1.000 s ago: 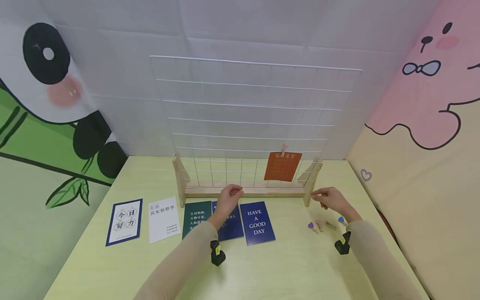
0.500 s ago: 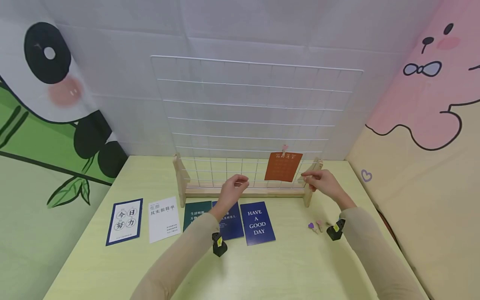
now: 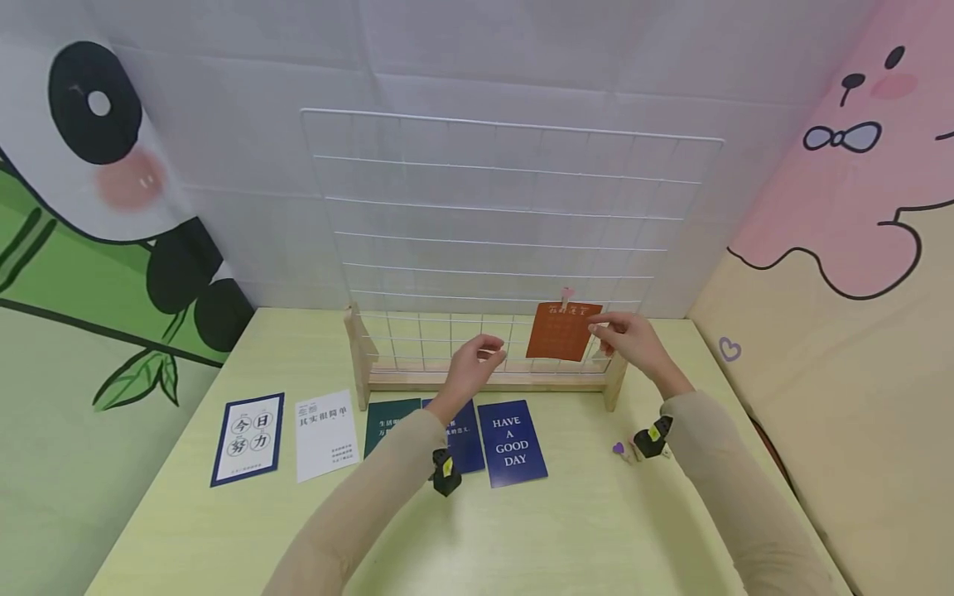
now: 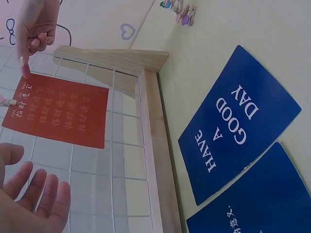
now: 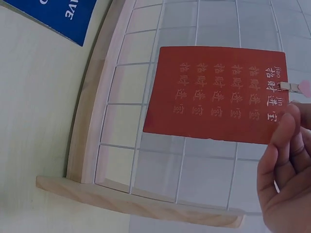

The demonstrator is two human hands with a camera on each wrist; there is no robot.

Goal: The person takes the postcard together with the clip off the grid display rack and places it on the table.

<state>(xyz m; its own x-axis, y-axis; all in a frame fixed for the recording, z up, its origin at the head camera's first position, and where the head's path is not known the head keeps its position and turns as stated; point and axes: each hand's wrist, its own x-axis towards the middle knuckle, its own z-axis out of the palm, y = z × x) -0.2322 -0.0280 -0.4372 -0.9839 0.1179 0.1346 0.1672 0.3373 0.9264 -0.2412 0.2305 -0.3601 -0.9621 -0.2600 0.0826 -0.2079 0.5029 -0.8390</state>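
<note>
A red card [image 3: 562, 333] with Chinese characters hangs low on the right of a white wire grid [image 3: 344, 109], held by a small clothespin [image 3: 567, 295] with a pink heart. My right hand [image 3: 635, 341] is at the card's upper right corner; in the right wrist view its thumb and forefinger overlap that corner [image 5: 279, 116], and whether they pinch it is unclear. Left of the card, my left hand [image 3: 471, 368] hovers before the grid with loosely bent fingers, holding nothing. In the left wrist view its fingers [image 4: 36, 194] are spread below the card.
The grid stands in a wooden base [image 3: 484, 382]. Before it lie a blue-bordered card [image 3: 246, 439], a white card [image 3: 326, 434], a green card [image 3: 391, 414] and two blue cards, one reading HAVE A GOOD DAY [image 3: 513, 444]. Several clothespins [image 3: 620, 449] lie at the right, partly hidden.
My right hand has moved up and left from beside the base's right foot to the red card. My left hand has shifted up and right toward the card.
</note>
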